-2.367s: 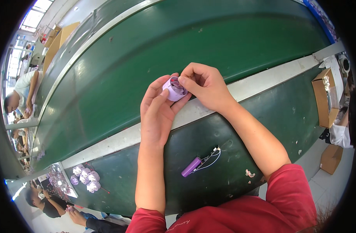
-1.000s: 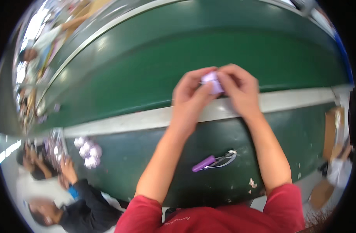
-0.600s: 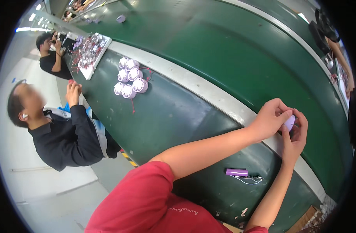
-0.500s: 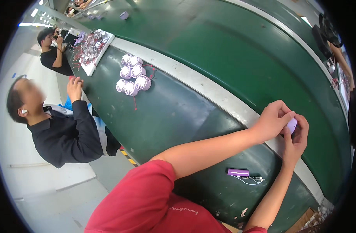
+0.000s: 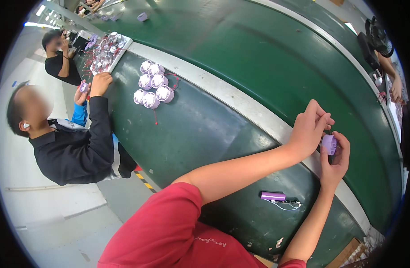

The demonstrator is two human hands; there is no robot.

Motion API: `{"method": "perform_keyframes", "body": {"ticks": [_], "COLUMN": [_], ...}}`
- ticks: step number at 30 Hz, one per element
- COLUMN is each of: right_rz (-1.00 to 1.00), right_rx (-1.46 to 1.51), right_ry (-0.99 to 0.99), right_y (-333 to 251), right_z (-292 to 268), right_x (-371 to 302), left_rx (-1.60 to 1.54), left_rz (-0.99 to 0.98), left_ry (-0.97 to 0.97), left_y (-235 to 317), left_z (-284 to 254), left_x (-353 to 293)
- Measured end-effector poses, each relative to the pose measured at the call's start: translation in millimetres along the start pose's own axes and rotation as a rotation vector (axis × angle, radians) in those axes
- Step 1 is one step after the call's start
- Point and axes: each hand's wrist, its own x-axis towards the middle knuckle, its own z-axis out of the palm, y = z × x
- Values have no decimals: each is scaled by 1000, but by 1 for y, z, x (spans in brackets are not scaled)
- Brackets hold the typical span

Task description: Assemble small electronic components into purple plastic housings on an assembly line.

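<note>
My right hand (image 5: 335, 164) holds a small round lilac plastic casing (image 5: 329, 144) over the metal rail, its open side partly showing. Just above it, my left hand (image 5: 310, 127) has its fingertips pinched together. A thin dark strand seems to run from them to the casing; what the pinch holds is too small to make out. On the green table between my forearms lies a purple cylindrical battery (image 5: 273, 196) with a small circuit board (image 5: 290, 202) and white wires beside it.
Several lilac casings with white parts inside (image 5: 151, 100) stand grouped on the table. Beyond them is a white tray (image 5: 124, 44) heaped with wired parts. A co-worker (image 5: 75, 147) at left reaches to it. A metal rail (image 5: 214, 85) borders the green belt (image 5: 258, 58). A fan (image 5: 378, 38) stands far right.
My left hand has lifted slightly away from the casing, and my right hand has turned it so its open side shows. The co-worker's hand has reached to the tray.
</note>
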Motion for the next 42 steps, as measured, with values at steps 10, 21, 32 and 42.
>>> {"method": "perform_keyframes", "body": {"ticks": [10,21,32,42], "right_rz": [-73,-99,-172,54], "right_rx": [-61,-175,-235,94], "right_ry": [168,199,204,267], "right_y": [3,-7,-7,11], "right_z": [8,-3,7,-4], "right_x": [0,0,6,8], "left_rx": [-51,0,178,518], "left_rz": [-146,-263,-67,250], "left_ry": [-48,-83,-364,332], "left_y": [0,12,-9,77], "left_z": [-2,2,-11,-133], "left_x": [4,3,8,-1]}}
